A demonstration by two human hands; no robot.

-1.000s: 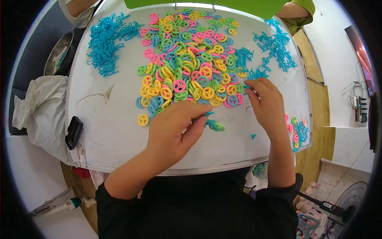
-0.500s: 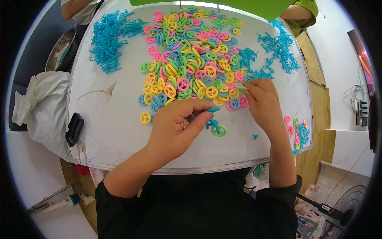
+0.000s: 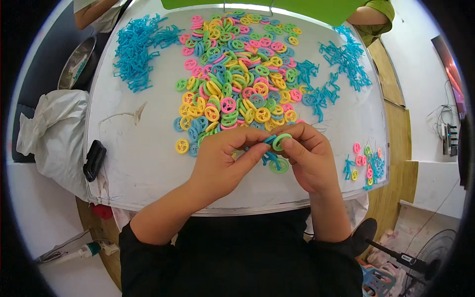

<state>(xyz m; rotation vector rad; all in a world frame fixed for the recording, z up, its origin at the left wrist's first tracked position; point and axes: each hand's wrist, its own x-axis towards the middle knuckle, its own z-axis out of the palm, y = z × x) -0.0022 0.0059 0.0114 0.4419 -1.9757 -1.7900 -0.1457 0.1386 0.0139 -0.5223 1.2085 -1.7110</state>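
Note:
My left hand (image 3: 217,161) is closed, pinching a blue plastic piece with thin legs (image 3: 270,157) between thumb and fingers. A green spoked wheel (image 3: 280,167) is at the lower end of that piece. Closed too, my right hand (image 3: 315,159) pinches another green wheel (image 3: 280,142) by its edge. This wheel meets the upper end of the blue piece, between my two thumbs. I cannot tell whether the two are joined. Just beyond my hands lies a large heap of small pink, yellow, green and blue wheels (image 3: 240,76).
Blue leggy pieces (image 3: 136,54) are heaped at the far left, with more blue pieces (image 3: 349,62) at the far right. A few wheels and blue parts (image 3: 368,163) lie at the near right corner. A black case (image 3: 94,160) sits at the left edge. Other people's arms (image 3: 368,16) show beyond.
My right hand has come left and nearer from the heap's edge, bringing the green wheel to the blue piece. My left hand has stayed nearly in place.

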